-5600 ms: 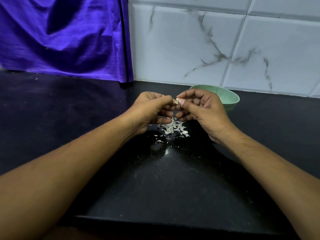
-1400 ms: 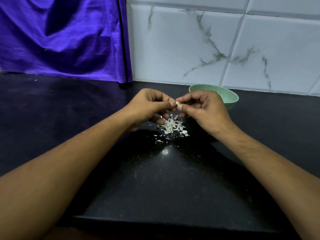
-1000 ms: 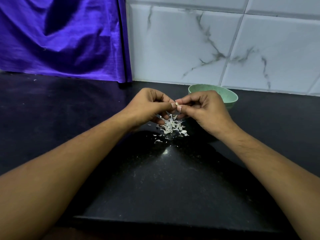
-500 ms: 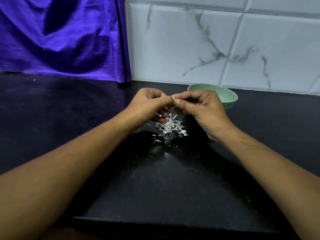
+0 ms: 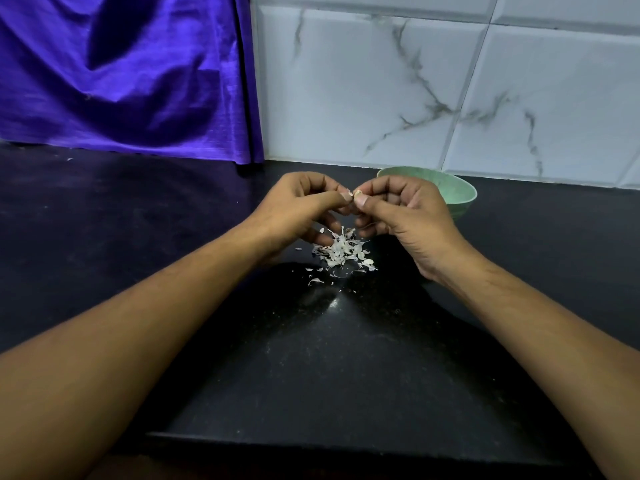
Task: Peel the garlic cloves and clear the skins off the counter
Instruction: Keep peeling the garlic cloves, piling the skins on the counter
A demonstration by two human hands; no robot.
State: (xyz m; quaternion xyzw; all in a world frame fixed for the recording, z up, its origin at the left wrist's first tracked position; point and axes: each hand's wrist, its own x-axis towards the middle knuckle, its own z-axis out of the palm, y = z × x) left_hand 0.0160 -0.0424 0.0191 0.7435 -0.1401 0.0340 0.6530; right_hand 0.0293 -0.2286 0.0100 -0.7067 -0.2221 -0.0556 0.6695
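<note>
peeling a garlic clove [image 5: 356, 193] above the desk [image 5: 311, 358], both my left grip [image 5: 294, 209] and right grip [image 5: 408, 213] pinching it by fingertip.
i judge it small, light, firm, slippery once bare, best held by its ends; papery, featherlight skins [image 5: 343, 251] lie heaped directly below.

Black counter [image 5: 346, 368]: skins [image 5: 343, 252], green bowl [image 5: 459, 195]

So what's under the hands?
A pile of skins lies on the counter, below the left hand and right hand, which pinch a clove. The hands cover the pile's far edge, so what lies there is hidden.
</note>
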